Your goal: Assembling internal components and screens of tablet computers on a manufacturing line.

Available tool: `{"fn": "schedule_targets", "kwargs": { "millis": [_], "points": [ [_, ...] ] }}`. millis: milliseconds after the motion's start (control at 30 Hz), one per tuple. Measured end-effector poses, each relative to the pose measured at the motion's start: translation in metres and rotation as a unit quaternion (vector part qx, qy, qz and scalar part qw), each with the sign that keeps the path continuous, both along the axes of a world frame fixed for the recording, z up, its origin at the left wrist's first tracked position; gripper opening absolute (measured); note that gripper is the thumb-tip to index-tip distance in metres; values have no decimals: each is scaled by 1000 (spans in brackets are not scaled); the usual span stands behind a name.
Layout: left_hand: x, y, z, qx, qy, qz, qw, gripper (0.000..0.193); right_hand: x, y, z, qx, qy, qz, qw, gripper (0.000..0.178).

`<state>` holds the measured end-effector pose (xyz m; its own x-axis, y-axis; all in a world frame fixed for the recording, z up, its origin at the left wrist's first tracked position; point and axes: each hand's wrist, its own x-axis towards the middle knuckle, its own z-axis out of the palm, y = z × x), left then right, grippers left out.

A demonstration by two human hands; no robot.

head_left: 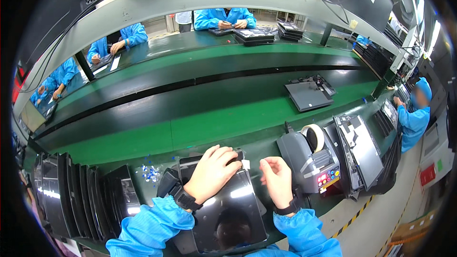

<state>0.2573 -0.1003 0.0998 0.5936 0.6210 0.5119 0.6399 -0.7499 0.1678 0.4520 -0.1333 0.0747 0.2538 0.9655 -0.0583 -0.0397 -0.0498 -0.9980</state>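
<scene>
Fingers [220,156] of the left hand [212,173] arch over the top edge of a black screen [233,219], thumb near a small white tab [246,164]; whether they pinch it or merely rest there, I cannot tell; the right hand [277,181] hovers beyond the screen's right edge, its thumb and forefinger curled close together, and whether anything sits between them is unclear; the screen lies flat below the left fingers, glossy side up, so work on it seems partway, with the tab not lying flat; a row of dark panels [62,195] stands left of the fingers, finished or waiting, I cannot say; to the right of the right fingers are a tape machine [309,162] and, past it, a leaning pile of panels [359,147], their state equally uncertain; the left hand hides part of the screen's top edge, its underside is out of sight, and the blue and white bits [151,172] left of the fingers are too small to identify.
</scene>
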Motion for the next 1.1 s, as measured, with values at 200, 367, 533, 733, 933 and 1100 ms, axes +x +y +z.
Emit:
{"fn": "schedule_targets", "kwargs": {
  "millis": [200,367,533,733,933,1100],
  "points": [
    [3,-9,-5,55,53,-12,997,32,-10,-8,23,194,-320,11,927,7],
    [6,-14,4,51,67,-8,996,34,-10,-8,21,239,-372,21,897,10],
    [11,-29,5,18,92,29,995,44,-13,-8,23,276,-451,31,848,13],
    [11,-52,0,-40,94,53,993,59,-27,-7,19,253,-478,30,841,12],
    [7,-50,3,-85,66,39,993,66,-33,7,23,58,-373,82,922,29],
    [7,-50,4,-64,32,28,997,65,-23,20,4,95,-402,108,904,40]
  ]
}}
